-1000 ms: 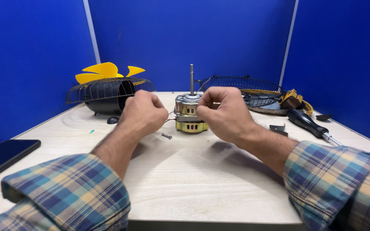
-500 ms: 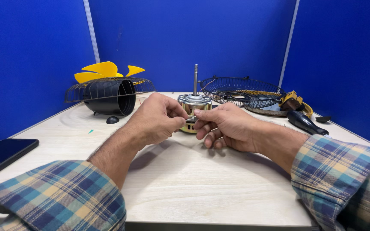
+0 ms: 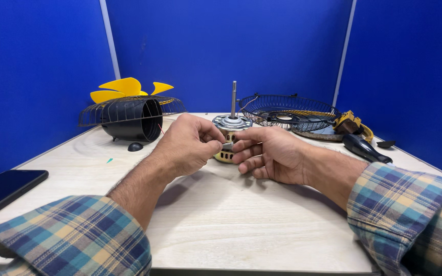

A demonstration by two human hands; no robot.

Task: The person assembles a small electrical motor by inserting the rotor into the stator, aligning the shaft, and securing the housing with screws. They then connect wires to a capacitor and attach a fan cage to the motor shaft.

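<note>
- Two hands meet at the middle of the table, in front of a small motor.
- Left hand: fingers curled, thumb and forefinger pinching a small grey part just before the motor's side; what the part is, too small to tell.
- Right hand: fingers pressed loosely together, tips touching the same part from the other side, palm facing left.
- Motor: upright on the table, touching or just behind both hands; silver top cap, brass-coloured lower shell, thin steel shaft standing straight up.
- Handling, judged: metal body likely heavy for its size and stiff; shell smooth, may slip; best gripped round the shell, not by the shaft. The small part looks light and easy to drop.
- Black housing under a wire guard, with a yellow blade behind, at left rear.
- Second wire guard at right rear.
- Black-handled tool near the right edge.
- Dark phone at the left edge, well apart.
</note>
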